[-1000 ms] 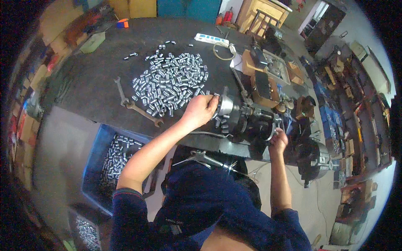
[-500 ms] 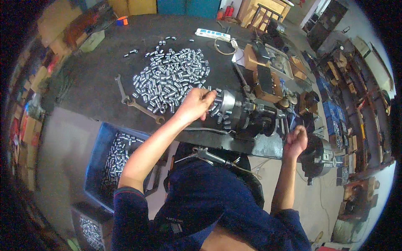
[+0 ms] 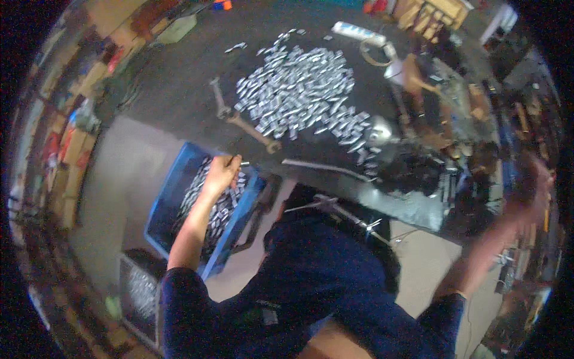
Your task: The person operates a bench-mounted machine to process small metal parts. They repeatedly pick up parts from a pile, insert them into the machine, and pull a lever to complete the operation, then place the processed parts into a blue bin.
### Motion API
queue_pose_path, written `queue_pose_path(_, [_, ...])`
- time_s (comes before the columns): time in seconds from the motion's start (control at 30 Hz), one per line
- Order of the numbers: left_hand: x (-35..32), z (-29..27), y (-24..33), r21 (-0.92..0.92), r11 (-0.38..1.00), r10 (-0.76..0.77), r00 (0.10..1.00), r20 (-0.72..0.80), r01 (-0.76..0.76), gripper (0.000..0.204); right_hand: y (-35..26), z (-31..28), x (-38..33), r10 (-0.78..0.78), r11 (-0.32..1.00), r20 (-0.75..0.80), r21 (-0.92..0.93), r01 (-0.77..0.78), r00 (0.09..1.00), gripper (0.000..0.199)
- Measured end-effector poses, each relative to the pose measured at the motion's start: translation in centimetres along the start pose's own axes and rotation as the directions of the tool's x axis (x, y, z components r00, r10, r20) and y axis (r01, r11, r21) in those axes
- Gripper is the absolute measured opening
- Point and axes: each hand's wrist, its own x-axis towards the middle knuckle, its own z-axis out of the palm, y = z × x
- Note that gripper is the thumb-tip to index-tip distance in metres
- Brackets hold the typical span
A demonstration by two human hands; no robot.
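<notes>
At the far left of the frame there are shelves (image 3: pixel 57 137) with boxes in red, orange and tan. They are too blurry to count.

Low on the left, one grey bin (image 3: pixel 139 294) sits on the pale floor (image 3: pixel 110 179) with small shiny metal pieces inside. Just above it, one blue bin (image 3: pixel 179 203) holds many more of the same little metal pieces (image 3: pixel 210 210).

The left hand (image 3: pixel 222 172) is over the top edge of the blue bin. The fingers are curled in, and a bit of shiny metal pokes out of them. I cannot tell if the hand grips it tight.

In the upper middle there is one big dark table (image 3: pixel 173 90). A large pile of metal pieces (image 3: pixel 302 96) lies spread on it, far too many to count. Two long wrenches (image 3: pixel 242 122) lie just left of the pile, end to end. One thin metal bar (image 3: pixel 326 169) lies near the table's front edge. At the top, one long white power strip (image 3: pixel 357 31) lies on the table.

To the right of the pile stands one dark machine (image 3: pixel 430 161) with a shiny round part (image 3: pixel 381 128).

At the far right, the right hand (image 3: pixel 534 179) is up in the air and very blurry. I cannot tell if it is open or holds anything.

More cluttered shelves (image 3: pixel 526 102) fill the right edge.
</notes>
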Motion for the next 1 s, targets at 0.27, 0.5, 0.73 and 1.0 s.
queue_pose_path(0.27, [-2.9, -4.2, -12.2, 0.24, 0.938, -0.193, 0.952, -0.237, 0.25, 0.037, -13.5, 2.0, -9.1, -0.785, 0.575, 0.527, 0.426, 0.699, 0.325, 0.02])
queue_pose_path(0.5, [-3.2, -4.6, -15.7, 0.53, 0.805, -0.124, 0.95, -0.287, 0.266, 0.034, -13.8, 2.5, -10.7, -0.751, 0.583, 0.59, 0.381, 0.717, 0.297, 0.02])
queue_pose_path(0.73, [-3.0, -4.9, -16.5, 0.739, 0.667, 0.098, 0.971, -0.219, 0.099, 0.028, -14.5, 3.0, -11.0, -0.738, 0.587, 0.61, 0.372, 0.719, 0.288, 0.021])
queue_pose_path(1.0, [-0.6, 1.5, 3.0, 0.467, 0.779, 0.484, 0.875, -0.024, -0.418, 0.022, -14.8, 3.5, -10.8, -0.745, 0.572, 0.612, 0.383, 0.725, 0.265, 0.023])
